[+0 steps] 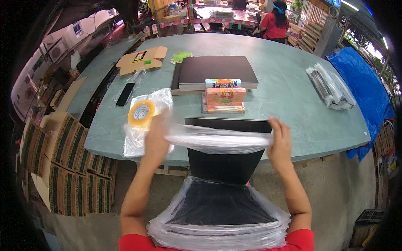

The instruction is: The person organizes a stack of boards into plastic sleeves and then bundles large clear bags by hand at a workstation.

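A bunched strip of clear plastic film stretches level between my two hands. My left hand, smeared by motion, closes on its left end. At the other end, my right hand pinches the film with fingers pointing up. Behind and below the strip, a flat black board leans at the table's near edge. Closer to my body lies another black surface with layers of clear plastic gathered around its sides and near edge. Whether the two black pieces are joined, I cannot tell.
On the green table lie a tape roll on plastic bags, a phone, black boards, small packs, flattened cardboard and a wrapped bundle. Cartons stand left; a person sits beyond.
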A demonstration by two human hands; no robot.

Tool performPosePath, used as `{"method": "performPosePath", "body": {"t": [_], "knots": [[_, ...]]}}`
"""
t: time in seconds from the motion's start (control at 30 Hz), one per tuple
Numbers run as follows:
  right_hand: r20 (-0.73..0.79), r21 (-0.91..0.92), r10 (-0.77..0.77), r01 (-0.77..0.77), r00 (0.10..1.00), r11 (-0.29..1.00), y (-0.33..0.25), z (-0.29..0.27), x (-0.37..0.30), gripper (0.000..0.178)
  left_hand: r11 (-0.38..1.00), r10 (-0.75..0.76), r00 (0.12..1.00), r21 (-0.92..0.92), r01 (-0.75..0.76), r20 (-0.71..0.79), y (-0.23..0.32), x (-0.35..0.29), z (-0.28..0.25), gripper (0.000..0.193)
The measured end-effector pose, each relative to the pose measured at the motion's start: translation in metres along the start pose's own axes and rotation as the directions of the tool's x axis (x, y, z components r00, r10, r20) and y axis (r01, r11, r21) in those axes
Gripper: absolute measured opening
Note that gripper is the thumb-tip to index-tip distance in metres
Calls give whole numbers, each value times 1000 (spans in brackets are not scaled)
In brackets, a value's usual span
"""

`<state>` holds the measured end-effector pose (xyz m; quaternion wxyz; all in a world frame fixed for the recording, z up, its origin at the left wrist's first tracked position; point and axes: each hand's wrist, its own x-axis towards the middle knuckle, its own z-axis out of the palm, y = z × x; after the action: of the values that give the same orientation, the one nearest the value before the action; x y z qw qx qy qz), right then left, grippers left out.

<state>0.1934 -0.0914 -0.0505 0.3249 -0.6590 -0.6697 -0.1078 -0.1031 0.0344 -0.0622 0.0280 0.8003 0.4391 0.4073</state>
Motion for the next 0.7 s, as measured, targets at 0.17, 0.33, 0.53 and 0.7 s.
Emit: {"method": "performPosePath", "body": {"t": [0.17, 0.33, 0.53, 0.7], "knots": [[97, -182, -12, 30, 995, 983, 24, -10, -12, 62, 986, 36, 942, 140, -87, 335, 40, -2, 0, 51], [93, 14, 79, -81, 993, 997, 4, -40, -41, 60, 995, 102, 951, -18, -101, 292, 49, -23, -18, 57], [400, 732, 221, -455, 890, 507, 18, -74, -41, 20, 916, 43, 948, -391, 89, 316, 30, -19, -40, 36], [627, 777, 96, -610, 773, -158, 30, -53, -60, 27, 496, 73, 715, -648, 579, 695, -3, -26, -46, 33]]}}
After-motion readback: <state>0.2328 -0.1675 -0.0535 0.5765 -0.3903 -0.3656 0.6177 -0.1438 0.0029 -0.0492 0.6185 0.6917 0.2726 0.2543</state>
